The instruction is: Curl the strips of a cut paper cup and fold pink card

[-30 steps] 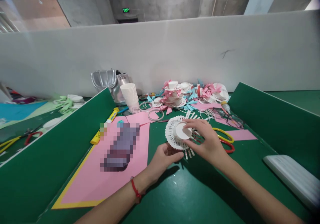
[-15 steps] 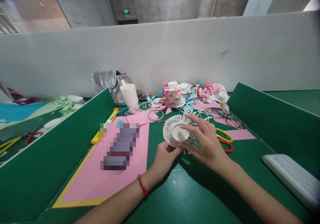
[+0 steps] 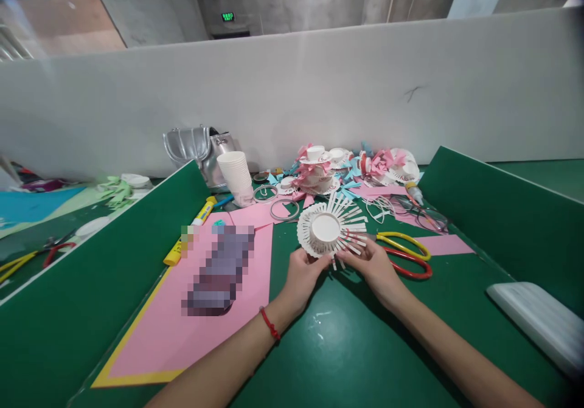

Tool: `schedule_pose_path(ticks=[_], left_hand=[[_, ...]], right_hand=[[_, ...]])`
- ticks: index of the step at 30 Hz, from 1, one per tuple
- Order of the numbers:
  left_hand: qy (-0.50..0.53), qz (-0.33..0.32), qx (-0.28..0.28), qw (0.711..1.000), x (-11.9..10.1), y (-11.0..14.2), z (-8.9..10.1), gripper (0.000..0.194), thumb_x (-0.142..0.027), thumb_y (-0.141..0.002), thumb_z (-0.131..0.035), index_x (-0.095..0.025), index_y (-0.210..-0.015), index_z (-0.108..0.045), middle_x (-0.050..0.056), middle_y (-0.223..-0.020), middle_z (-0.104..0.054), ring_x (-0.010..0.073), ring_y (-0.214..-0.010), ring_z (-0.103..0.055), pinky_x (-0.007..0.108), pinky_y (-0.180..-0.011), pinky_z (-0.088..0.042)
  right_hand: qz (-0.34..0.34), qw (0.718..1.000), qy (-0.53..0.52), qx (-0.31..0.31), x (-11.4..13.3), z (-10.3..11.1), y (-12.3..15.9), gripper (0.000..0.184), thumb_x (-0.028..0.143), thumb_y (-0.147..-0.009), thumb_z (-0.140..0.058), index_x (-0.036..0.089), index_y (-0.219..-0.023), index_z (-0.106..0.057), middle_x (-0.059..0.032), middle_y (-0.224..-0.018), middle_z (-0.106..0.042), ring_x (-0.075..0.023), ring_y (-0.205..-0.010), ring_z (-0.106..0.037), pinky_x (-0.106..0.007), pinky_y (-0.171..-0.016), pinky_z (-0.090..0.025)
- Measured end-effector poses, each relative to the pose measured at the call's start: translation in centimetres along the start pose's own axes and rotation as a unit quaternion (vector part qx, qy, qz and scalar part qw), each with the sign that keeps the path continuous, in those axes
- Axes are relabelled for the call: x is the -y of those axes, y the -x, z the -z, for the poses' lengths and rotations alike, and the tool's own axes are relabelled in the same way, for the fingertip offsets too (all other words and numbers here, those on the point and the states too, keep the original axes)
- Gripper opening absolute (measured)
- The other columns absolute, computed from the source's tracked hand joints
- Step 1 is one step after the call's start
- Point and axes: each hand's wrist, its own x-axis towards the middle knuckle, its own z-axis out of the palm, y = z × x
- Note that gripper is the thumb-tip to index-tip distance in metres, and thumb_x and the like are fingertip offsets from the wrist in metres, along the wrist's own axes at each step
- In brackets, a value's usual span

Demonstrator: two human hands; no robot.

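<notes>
A white paper cup (image 3: 325, 228), its side cut into strips that fan out round the base, is held up over the green table. My left hand (image 3: 305, 274) pinches its lower left edge, where the strips curl into a scalloped rim. At the lower right my right hand (image 3: 371, 268) grips the straight, uncurled strips between thumb and fingers. Just beyond that hand lie scissors (image 3: 413, 256) with one yellow and one red handle, their blades partly hidden behind the paper strips.
Pink paper (image 3: 150, 341) lies on the left under a blurred-out dark object (image 3: 221, 268) and a yellow glue stick (image 3: 191, 231). Stacked paper cups (image 3: 236, 177) and a silver bag (image 3: 189, 146) stand behind. Finished-looking cup flowers (image 3: 319, 174) pile up at the back. Green dividers (image 3: 506, 213) flank both sides.
My right hand has come down from the top of the cut cup to its lower right edge. The cup's base and straight strips now show fully. My left hand keeps its hold.
</notes>
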Motion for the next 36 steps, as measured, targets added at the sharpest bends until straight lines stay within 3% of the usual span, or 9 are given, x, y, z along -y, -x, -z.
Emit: schedule_pose_path(ticks=[10, 16, 25, 29, 32, 36], left_hand=[[-0.006, -0.015, 0.028, 0.999, 0.1, 0.2, -0.1, 0.023, -0.017, -0.058, -0.067, -0.009, -0.080, -0.066, 0.009, -0.086, -0.069, 0.0191, -0.077, -0.061, 0.028, -0.070, -0.046], [-0.024, -0.014, 0.022, 0.999, 0.2, 0.1, 0.0, 0.013, -0.015, -0.060, -0.065, -0.009, -0.071, -0.066, 0.006, -0.074, -0.069, 0.0165, -0.068, -0.061, 0.025, -0.064, -0.046], [-0.011, -0.023, -0.010, 1.000, 0.5, -0.1, 0.1, 0.020, -0.017, -0.059, -0.065, -0.009, -0.077, -0.064, 0.007, -0.080, -0.069, 0.0176, -0.072, -0.061, 0.026, -0.067, -0.046], [-0.007, -0.023, -0.015, 1.000, 0.5, -0.1, 0.0, 0.020, -0.016, -0.059, -0.066, -0.009, -0.078, -0.064, 0.007, -0.081, -0.069, 0.0176, -0.073, -0.061, 0.026, -0.068, -0.045], [0.009, -0.012, -0.005, 1.000, 0.3, 0.0, 0.0, 0.021, -0.015, -0.058, -0.067, -0.009, -0.078, -0.065, 0.007, -0.081, -0.069, 0.0177, -0.073, -0.061, 0.026, -0.069, -0.045], [0.026, 0.008, 0.027, 0.999, 0.2, -0.1, 0.2, 0.023, -0.015, -0.057, -0.069, -0.009, -0.079, -0.067, 0.007, -0.080, -0.069, 0.0178, -0.074, -0.061, 0.027, -0.071, -0.045]], right_hand=[[-0.012, 0.997, 0.002, -0.073, -0.1, -0.4, 0.6, 0.042, 0.028, -0.044, -0.077, 0.018, -0.079, -0.057, -0.0054, -0.083, -0.068, -0.0216, -0.079, -0.063, -0.036, -0.075, -0.049], [-0.025, 0.999, -0.002, -0.047, -0.1, -0.4, 0.7, 0.038, 0.028, -0.046, -0.077, 0.017, -0.077, -0.058, -0.0031, -0.074, -0.068, -0.0186, -0.069, -0.063, -0.034, -0.070, -0.050], [-0.012, 0.999, 0.013, -0.035, 0.5, -0.3, 0.9, 0.034, 0.033, -0.050, -0.074, 0.017, -0.076, -0.058, -0.0028, -0.074, -0.066, -0.0155, -0.062, -0.060, -0.028, -0.057, -0.050], [0.000, 0.999, 0.021, -0.028, 0.6, -0.3, 1.1, 0.027, 0.032, -0.052, -0.073, 0.018, -0.066, -0.054, 0.0019, -0.061, -0.060, -0.0112, -0.053, -0.054, -0.024, -0.053, -0.046], [0.009, 0.999, 0.050, -0.013, 0.4, -0.3, 1.1, 0.024, 0.030, -0.054, -0.072, 0.018, -0.057, -0.051, 0.0032, -0.054, -0.055, -0.0108, -0.053, -0.052, -0.023, -0.053, -0.044], [0.009, 0.998, 0.068, 0.008, 0.3, -0.3, 1.3, 0.021, 0.031, -0.056, -0.071, 0.017, -0.061, -0.056, 0.0009, -0.059, -0.058, -0.0132, -0.058, -0.055, -0.026, -0.061, -0.045]])
